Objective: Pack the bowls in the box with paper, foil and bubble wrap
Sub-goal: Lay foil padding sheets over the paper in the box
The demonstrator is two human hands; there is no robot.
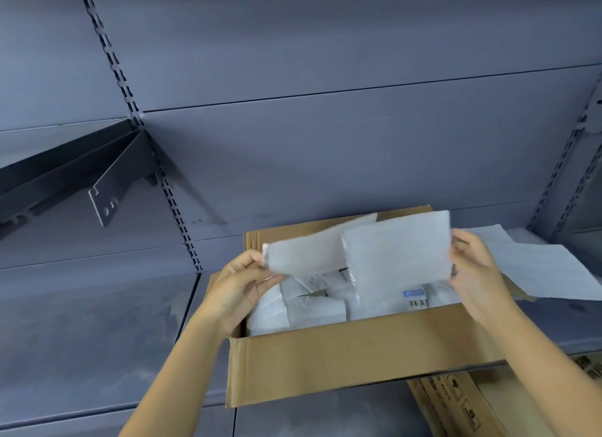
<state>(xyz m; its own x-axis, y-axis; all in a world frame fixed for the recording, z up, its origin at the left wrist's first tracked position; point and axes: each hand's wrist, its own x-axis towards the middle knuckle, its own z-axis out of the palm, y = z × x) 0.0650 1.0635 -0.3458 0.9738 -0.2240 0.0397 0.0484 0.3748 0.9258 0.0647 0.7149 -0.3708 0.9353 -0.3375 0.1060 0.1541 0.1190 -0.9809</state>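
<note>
An open brown cardboard box (325, 358) sits on a grey metal shelf, its front flap hanging toward me. Inside lie white paper-wrapped bundles (312, 306), one with a barcode label (415, 298); no bare bowl shows. Above the box I hold a translucent sheet of bubble wrap (374, 251), folded so two layers overlap. My left hand (237, 290) pinches its left edge and my right hand (479, 273) grips its right edge.
A sheet of white paper (537, 270) lies on the shelf right of the box. A dark shelf bracket (107, 182) juts out at the left. Slotted uprights (169, 192) run up the back panel. Printed cardboard (456, 404) shows below the shelf edge.
</note>
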